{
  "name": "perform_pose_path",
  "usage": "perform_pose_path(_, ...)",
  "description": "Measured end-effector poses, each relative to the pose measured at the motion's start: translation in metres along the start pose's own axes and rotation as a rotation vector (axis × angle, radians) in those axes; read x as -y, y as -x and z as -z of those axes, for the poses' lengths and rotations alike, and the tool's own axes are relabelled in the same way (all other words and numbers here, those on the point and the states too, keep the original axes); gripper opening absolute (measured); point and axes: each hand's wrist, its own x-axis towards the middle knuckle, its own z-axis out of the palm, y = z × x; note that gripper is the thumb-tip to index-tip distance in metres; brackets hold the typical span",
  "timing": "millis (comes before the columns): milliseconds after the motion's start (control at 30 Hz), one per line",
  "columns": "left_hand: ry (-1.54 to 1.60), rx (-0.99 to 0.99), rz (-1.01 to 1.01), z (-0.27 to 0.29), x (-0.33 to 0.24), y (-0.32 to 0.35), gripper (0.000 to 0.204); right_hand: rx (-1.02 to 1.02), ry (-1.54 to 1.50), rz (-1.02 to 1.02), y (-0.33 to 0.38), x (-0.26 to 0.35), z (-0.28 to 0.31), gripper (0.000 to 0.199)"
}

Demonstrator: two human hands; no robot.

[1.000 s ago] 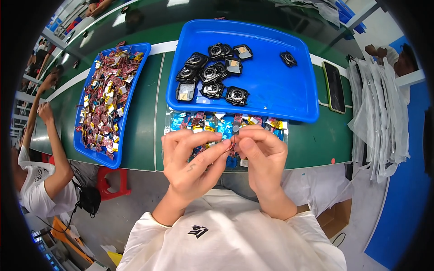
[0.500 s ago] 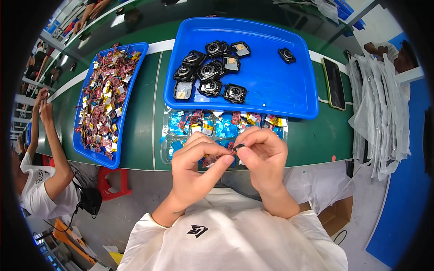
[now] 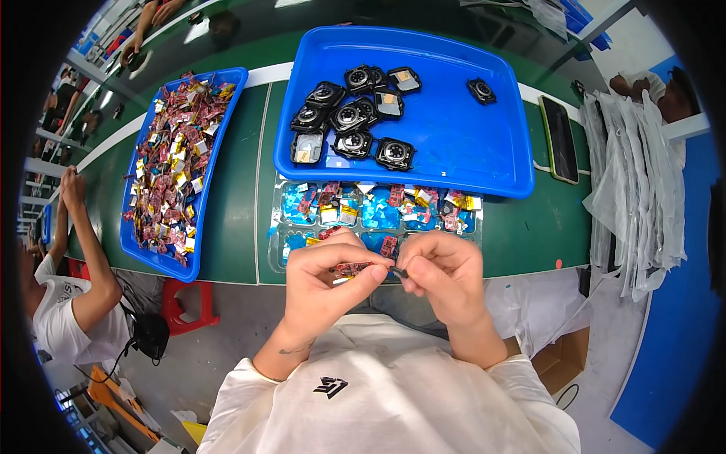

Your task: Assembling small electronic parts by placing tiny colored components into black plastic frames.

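Below the clear tray (image 3: 278,227), both hands drawn nearer the body, left hand (image 3: 327,281) and right hand (image 3: 442,276) grips pinching small red part (image 3: 354,268).

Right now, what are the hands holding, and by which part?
Both hands pinch one small red flex-circuit part: left hand by its left end, right hand at the dark right tip.

shirt: white, short sleeves | chest: small black emblem | left forearm (image 3: 291,352): small dark tattoo
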Motion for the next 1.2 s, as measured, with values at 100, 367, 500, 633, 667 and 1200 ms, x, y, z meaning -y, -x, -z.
perform_pose_path(100, 0.005, 0.013, 0.030, 0.000, 0.003, -0.001, 0.007, 0.055, -0.038, -0.109, 0.000, -0.001, -0.001, 0.007)
perform_pose_path(367, 0.182, 0.073, 0.092, 0.004, 0.005, 0.001, 0.005, -0.097, 0.648, 0.011, -0.002, 0.003, 0.014, 0.011)
perform_pose_path(500, 0.251, 0.023, 0.027, 0.010, 0.005, -0.001, 0.005, -0.001, 1.115, 0.253, -0.018, 0.024, 0.015, 0.018)
perform_pose_path(633, 0.251, -0.010, 0.036, 0.013, 0.003, -0.001, 0.005, 0.267, 1.458, 0.442, -0.039, 0.046, 0.019, 0.023)
perform_pose_path(667, 0.251, -0.013, 0.044, 0.012, 0.003, -0.001, 0.006, 0.278, 1.505, 0.521, -0.046, 0.050, 0.017, 0.024)
perform_pose_path(1200, 0.211, -0.074, 0.109, 0.011, 0.000, 0.008, 0.009, 0.407, 1.612, 0.424, -0.121, 0.054, 0.056, 0.027)
